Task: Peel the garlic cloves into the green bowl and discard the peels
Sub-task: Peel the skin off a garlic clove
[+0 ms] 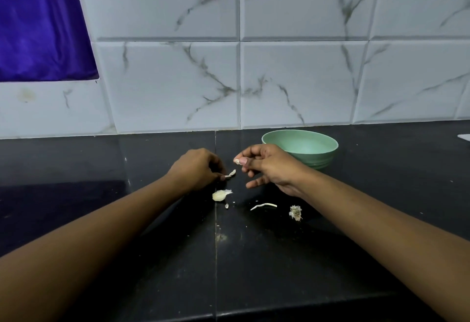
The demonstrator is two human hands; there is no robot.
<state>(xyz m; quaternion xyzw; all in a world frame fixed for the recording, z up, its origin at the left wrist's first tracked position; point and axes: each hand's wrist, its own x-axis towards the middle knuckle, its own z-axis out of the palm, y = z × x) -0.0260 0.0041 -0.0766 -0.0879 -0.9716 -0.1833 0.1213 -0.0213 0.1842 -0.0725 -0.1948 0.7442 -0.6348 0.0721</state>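
Two hands work above the black tabletop (152, 220), and I read them as follows. My right hand (269, 166) is raised just in front of the green bowl (323, 156), thumb and forefinger pinched on a small garlic clove (237, 161) whose pale tip shows beyond the thumbnail; the remaining fingers curl loosely, one pointing down toward the tabletop. My left hand (195, 169) sits lower and to the left, fingers bunched, its fingertips closed on a thin white peel fragment (232, 173) that juts out to the right. The two hands are near each other but apart, with a small gap between clove and peel.

Just below the left hand, a second garlic clove (220, 195) lies on the tabletop, still partly skinned, with a frayed papery end pointing right. Tiny peel crumbs (227, 205) lie just beneath it. To the right lies a slender curved white strip of peel (264, 205), and beyond that the dry root end of the bulb (295, 212), ragged and greyish.

The green bowl stands upright near the back edge of the tabletop, behind the right hand; I see no clove in the part of its interior that shows. Behind it rises a wall of white marbled tiles (292, 80), with a purple cloth (38, 24) at upper left.
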